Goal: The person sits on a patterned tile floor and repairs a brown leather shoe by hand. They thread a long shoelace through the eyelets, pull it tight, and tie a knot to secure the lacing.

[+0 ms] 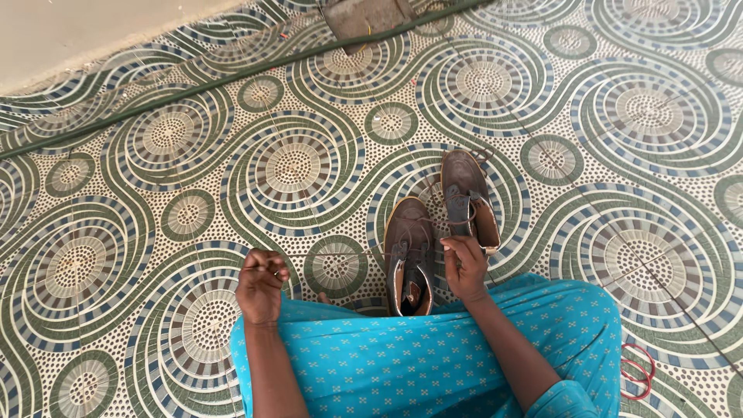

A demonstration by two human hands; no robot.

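Two brown ankle boots stand on the patterned floor in front of my lap. The nearer boot (pixel 408 255) points away from me, and the other boot (pixel 467 197) lies just beyond it to the right. My left hand (pixel 261 285) is closed in a fist left of the nearer boot, pulling one end of a thin shoelace (pixel 340 253) taut across the floor. To the right of that boot, my right hand (pixel 467 267) has its fingers pinched on the other lace end near the boot's top.
My lap is covered by a bright blue patterned garment (pixel 433 356). A long dark green rod (pixel 193 87) lies diagonally across the tiled floor. A dark flat object (pixel 364 19) sits at the top. Red rings (pixel 638 371) lie at the lower right.
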